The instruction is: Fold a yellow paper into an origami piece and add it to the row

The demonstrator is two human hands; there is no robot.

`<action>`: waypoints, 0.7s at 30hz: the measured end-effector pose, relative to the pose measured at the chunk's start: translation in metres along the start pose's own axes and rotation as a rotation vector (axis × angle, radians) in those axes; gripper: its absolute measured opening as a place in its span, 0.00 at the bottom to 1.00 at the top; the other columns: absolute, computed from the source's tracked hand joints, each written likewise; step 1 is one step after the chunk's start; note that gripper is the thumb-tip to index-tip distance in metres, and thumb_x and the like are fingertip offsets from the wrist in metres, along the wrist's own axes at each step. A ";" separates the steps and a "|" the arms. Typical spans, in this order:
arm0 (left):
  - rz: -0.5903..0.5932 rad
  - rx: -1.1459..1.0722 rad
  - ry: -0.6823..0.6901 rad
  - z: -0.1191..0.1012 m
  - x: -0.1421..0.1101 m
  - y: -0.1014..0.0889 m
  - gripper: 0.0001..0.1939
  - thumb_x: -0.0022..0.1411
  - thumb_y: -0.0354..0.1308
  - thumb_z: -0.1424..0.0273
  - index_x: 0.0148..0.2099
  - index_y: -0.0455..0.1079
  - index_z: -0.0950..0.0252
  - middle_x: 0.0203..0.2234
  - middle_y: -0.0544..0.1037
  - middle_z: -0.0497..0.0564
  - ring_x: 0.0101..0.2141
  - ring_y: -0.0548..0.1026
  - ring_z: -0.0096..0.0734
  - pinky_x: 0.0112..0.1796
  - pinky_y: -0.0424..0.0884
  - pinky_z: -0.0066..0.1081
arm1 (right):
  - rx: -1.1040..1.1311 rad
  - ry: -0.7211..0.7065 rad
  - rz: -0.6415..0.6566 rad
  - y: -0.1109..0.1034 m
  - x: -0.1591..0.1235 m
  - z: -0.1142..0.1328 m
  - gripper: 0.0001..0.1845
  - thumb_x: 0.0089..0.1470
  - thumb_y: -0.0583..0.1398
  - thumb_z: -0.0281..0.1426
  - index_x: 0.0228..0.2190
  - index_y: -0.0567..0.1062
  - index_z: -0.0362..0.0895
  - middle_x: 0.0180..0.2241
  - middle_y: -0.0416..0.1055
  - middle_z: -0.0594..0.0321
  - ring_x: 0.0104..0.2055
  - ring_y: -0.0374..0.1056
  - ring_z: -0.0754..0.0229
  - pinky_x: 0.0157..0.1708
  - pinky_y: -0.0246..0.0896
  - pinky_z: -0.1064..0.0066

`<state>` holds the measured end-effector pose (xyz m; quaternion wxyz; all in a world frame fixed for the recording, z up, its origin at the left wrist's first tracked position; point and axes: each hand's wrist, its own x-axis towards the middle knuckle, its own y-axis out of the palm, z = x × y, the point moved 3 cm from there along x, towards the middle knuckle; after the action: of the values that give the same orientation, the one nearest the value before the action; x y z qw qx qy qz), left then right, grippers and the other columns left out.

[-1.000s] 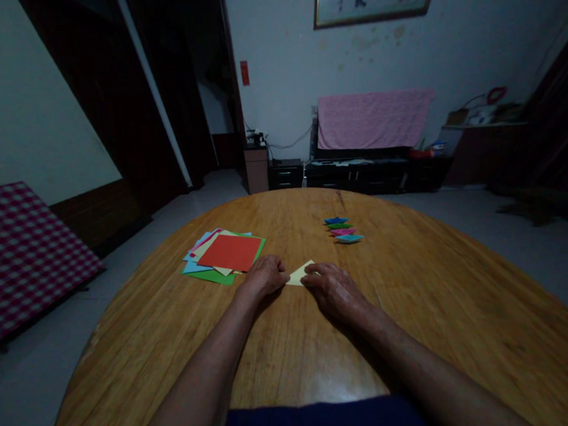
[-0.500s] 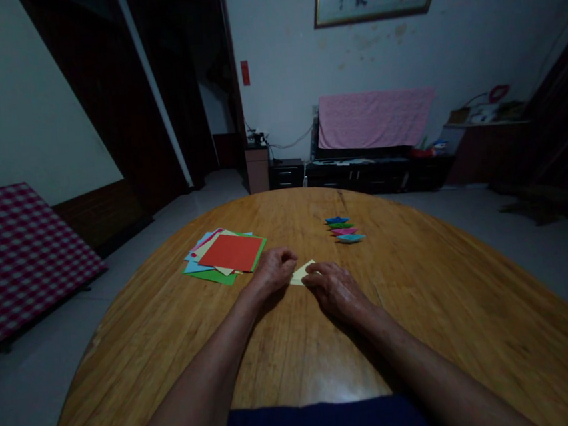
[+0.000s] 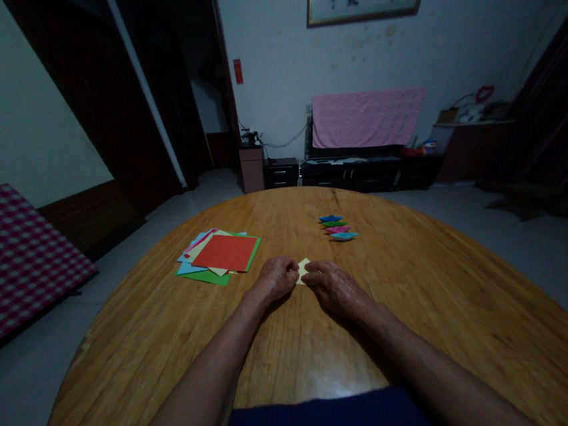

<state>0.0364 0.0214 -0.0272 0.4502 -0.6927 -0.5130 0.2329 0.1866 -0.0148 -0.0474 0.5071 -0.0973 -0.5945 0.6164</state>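
Observation:
A small folded piece of pale yellow paper point(image 3: 303, 273) lies low over the wooden table, partly covered by my fingers. From the left, my left hand point(image 3: 279, 277) pinches its edge, the fingers curled in. On the other side my right hand point(image 3: 335, 286) has its thumb and fingers closed on the paper's right part. Past my right hand stand several small folded paper boats point(image 3: 344, 237) in a close row, coloured blue, green, pink and light blue. Beyond my left hand is a loose stack of coloured paper sheets point(image 3: 226, 253), a red one on top.
The round wooden table point(image 3: 177, 357) reaches from my lap to the far side. Beyond it are a low black cabinet point(image 3: 350, 174) and a pink cloth point(image 3: 368, 119) draped over a screen. A checked cloth-covered panel point(image 3: 17, 259) stands at the left.
My left hand let go of the yellow paper's left corner, shifted right and closed on it nearer my right hand. Less paper shows now. My right hand stays on it; the view turned slightly right.

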 end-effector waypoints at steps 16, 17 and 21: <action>0.005 0.100 -0.064 -0.002 0.004 0.009 0.10 0.54 0.55 0.67 0.37 0.74 0.64 0.33 0.77 0.52 0.36 0.73 0.34 0.37 0.65 0.29 | 0.121 0.224 -0.066 -0.014 -0.005 -0.019 0.11 0.53 0.54 0.28 0.27 0.77 0.42 0.41 0.73 0.54 0.41 0.69 0.57 0.44 0.63 0.65; 0.001 0.110 -0.066 -0.003 0.004 0.010 0.10 0.54 0.55 0.66 0.37 0.73 0.64 0.33 0.77 0.53 0.37 0.73 0.35 0.38 0.65 0.29 | 0.106 0.233 -0.069 -0.013 -0.004 -0.019 0.11 0.53 0.54 0.28 0.27 0.76 0.42 0.41 0.73 0.54 0.41 0.69 0.57 0.44 0.63 0.65; -0.008 0.136 -0.074 -0.003 0.005 0.014 0.12 0.55 0.55 0.63 0.38 0.72 0.64 0.36 0.77 0.54 0.39 0.73 0.37 0.40 0.66 0.31 | 0.048 0.267 -0.086 -0.011 -0.005 -0.019 0.11 0.53 0.54 0.29 0.25 0.75 0.42 0.41 0.72 0.52 0.42 0.68 0.56 0.45 0.61 0.65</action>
<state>0.0474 0.0240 -0.0370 0.4781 -0.6494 -0.5148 0.2909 0.2086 -0.0085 -0.0459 0.6100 -0.1406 -0.5102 0.5898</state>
